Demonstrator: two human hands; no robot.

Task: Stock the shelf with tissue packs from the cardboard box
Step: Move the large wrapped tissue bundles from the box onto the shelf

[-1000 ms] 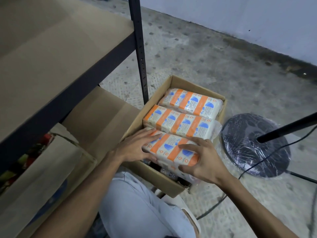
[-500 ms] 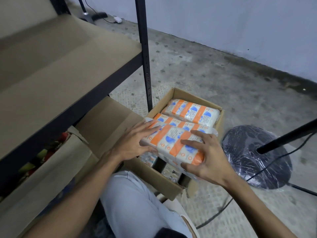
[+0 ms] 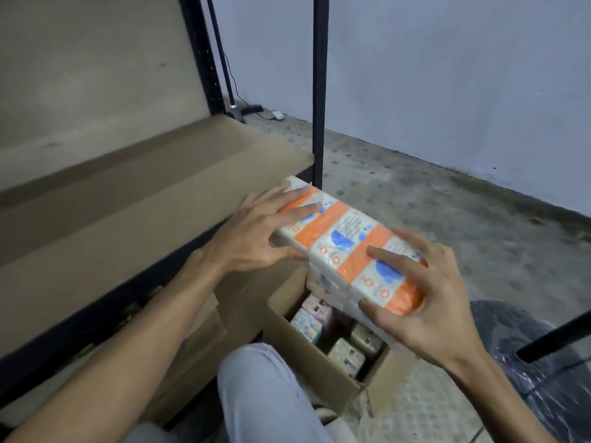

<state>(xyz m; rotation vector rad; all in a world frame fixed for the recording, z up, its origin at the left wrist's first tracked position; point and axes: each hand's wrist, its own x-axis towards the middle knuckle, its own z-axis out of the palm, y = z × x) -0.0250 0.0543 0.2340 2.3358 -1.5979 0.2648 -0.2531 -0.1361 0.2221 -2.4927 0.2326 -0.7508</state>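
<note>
Tissue pack (image 3: 348, 251) held above the cardboard box (image 3: 323, 375), beside a bare brown shelf (image 3: 134, 199).
Left hand (image 3: 256, 238) and right hand (image 3: 428, 302) gripped its ends; its long axis ran from the shelf post toward the near right, over concrete floor (image 3: 447, 219) by a grey wall.

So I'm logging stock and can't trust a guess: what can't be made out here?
- Box, head view: the held pack and right hand cover most of it, so no count of the packs left.
- Pack print: blurred, too small to read.
- Left hand: thumb hidden under the pack.
- Shelf: cut off by the left edge.
</note>
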